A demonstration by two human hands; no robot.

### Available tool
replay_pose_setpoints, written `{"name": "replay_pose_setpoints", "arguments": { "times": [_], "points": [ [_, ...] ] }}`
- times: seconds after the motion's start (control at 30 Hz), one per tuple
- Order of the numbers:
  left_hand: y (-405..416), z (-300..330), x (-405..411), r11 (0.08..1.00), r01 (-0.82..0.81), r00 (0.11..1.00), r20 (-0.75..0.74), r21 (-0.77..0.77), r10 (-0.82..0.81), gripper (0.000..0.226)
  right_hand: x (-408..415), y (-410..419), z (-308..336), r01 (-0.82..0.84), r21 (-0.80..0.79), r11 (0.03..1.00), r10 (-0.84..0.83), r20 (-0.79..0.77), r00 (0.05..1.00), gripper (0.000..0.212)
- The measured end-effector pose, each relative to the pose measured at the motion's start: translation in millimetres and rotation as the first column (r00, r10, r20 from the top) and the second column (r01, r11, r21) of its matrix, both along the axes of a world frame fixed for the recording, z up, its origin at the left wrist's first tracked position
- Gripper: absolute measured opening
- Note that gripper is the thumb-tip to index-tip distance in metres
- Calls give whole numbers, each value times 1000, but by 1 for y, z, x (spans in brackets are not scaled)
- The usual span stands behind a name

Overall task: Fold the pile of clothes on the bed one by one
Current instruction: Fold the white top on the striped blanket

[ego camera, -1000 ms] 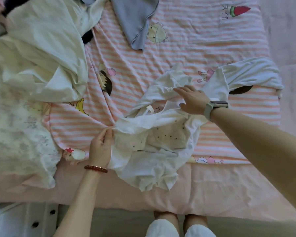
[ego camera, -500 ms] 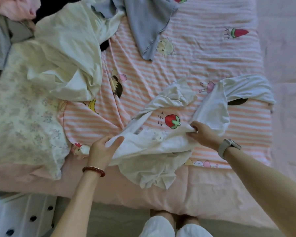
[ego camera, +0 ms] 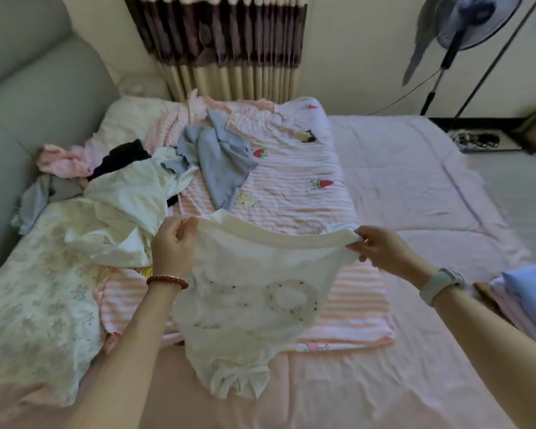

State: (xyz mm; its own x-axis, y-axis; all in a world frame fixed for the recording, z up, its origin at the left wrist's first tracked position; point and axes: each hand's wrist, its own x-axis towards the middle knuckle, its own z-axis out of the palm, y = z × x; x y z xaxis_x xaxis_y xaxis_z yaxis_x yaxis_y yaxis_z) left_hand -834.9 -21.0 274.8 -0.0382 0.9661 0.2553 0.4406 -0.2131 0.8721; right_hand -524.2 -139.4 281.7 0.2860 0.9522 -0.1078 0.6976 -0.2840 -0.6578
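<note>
Off to the left of the grip, a pile of clothes [ego camera: 118, 209] lies on the bed [ego camera: 415, 193]. The left hand [ego camera: 172, 247] is pinched tight on one end of the top edge of a white shirt [ego camera: 254, 292], and a red bead bracelet [ego camera: 167, 280] sits on that wrist. The shirt hangs down between the two grips above the striped sheet [ego camera: 297, 168], and the right hand [ego camera: 384, 250], with a watch [ego camera: 440, 284] on its wrist, is pinched tight on the other end.
</note>
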Motion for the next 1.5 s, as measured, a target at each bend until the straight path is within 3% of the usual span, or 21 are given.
{"name": "replay_pose_setpoints", "arguments": {
  "times": [0.13,0.3,0.37,0.47,0.53,0.6,0.63,0.7,0.77,1.0,1.1,1.23,1.3,1.4,1.5],
  "points": [
    [6,80,16,978,-4,992,122,208,-22,15,10,-3,76,157,370,916,-178,22,984,6],
    [9,165,32,916,20,989,126,402,-77,17,20,-5,156,188,510,839,-207,-21,978,19],
    [12,187,41,908,23,999,23,419,-36,21,23,-11,182,64,445,893,-99,56,993,26],
    [21,208,55,911,117,990,-121,396,-75,23,9,-33,217,-275,112,955,256,164,953,50],
    [22,217,63,914,225,973,-21,337,-231,18,-7,-48,230,-490,-20,871,488,-74,870,46],
    [15,225,71,901,354,893,194,253,-405,17,-22,-54,234,-569,100,816,565,-348,748,28],
    [10,228,75,876,425,836,272,226,-476,17,-26,-51,234,-506,195,840,541,-359,760,30],
    [-3,235,84,803,559,734,327,207,-595,15,-29,-36,232,-277,419,865,385,-198,902,34],
    [-16,240,91,735,643,659,333,216,-675,19,-34,-19,232,-173,592,787,267,-74,961,40],
    [-26,229,97,721,673,585,475,168,-657,39,-64,8,234,-455,736,501,261,372,891,43],
    [-30,220,94,691,715,561,501,109,-659,20,-67,12,222,-491,723,485,231,435,870,30],
    [-33,208,98,723,689,586,554,45,-592,17,-69,16,207,-489,750,446,135,483,865,15],
    [-36,204,101,696,716,525,618,51,-585,16,-69,18,201,-504,762,406,74,523,849,12],
    [-36,194,102,628,776,401,724,58,-561,27,-65,18,193,-474,794,380,9,510,860,11],
    [-43,169,104,607,794,419,716,9,-559,61,-54,19,186,-388,820,420,-17,435,900,9]
  ]
}}
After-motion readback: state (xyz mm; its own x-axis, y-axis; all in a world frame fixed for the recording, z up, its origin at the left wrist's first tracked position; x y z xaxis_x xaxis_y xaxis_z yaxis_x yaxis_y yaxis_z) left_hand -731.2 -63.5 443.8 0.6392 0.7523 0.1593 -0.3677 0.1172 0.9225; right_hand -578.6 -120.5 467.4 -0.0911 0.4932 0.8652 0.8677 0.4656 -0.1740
